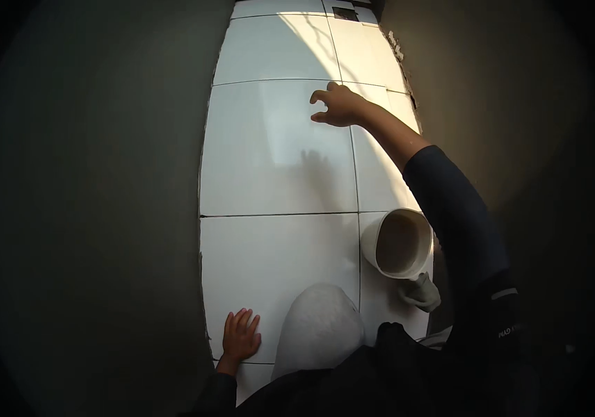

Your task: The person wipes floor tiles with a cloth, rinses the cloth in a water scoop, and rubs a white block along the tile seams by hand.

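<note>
My left hand (242,336) lies flat on a white floor tile (255,271) at the lower left, fingers spread a little. Further forward, my right hand (340,105) hovers over another large white tile, its thumb and fingers curved apart with nothing visible between them. A shadow of that hand falls on the tile below it. Under my right arm stands a white bucket (370,244) with greyish-brown liquid inside. A crumpled grey cloth (420,293) rests against the bucket's near side. My light-coloured knee (319,320) is between the two hands.
Dark walls (102,208) close in on both sides of the narrow tiled strip. A dark square opening (344,13) sits at the far end. Rough, crumbly bits (396,47) line the right edge, and sunlight crosses the far right tiles.
</note>
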### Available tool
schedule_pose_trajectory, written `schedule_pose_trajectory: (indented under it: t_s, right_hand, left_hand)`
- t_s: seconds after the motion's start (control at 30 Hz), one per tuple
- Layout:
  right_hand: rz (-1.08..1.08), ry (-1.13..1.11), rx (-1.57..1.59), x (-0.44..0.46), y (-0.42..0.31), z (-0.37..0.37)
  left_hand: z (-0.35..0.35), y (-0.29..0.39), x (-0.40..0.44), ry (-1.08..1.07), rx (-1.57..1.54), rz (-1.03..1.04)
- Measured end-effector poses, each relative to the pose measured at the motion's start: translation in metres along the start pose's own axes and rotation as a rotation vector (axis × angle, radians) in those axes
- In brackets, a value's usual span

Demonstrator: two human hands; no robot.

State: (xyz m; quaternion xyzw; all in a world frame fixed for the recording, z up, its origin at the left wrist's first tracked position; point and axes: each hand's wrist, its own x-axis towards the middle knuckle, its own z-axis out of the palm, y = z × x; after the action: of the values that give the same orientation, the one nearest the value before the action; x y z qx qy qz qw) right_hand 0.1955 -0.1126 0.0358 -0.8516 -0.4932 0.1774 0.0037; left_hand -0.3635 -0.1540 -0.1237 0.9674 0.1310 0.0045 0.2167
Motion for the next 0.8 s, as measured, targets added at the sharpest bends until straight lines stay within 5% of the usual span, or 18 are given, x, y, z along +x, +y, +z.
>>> schedule_pose_trajectory:
  t_s: [0.27,0.5,0.73,0.8]
  right_hand:
    - [-0.157,0.098,-0.054,0.026,0.006,-0.003]
    - [0.013,0.235,0.142,-0.001,0.062,-0.006]
    - [0.213,0.244,-0.001,-0.116,0.054,-0.008]
    - [0.238,0.201,-0.051,-0.173,0.062,-0.002]
  left_hand:
    - [0.001,0.001,0.0,-0.035,0.037,0.013]
    - [0.002,-0.002,-0.001,-0.066,0.072,0.033]
    - [0.005,-0.007,0.0,-0.046,0.064,0.075]
    - [0.025,-0.017,-0.006,0.11,0.349,0.187]
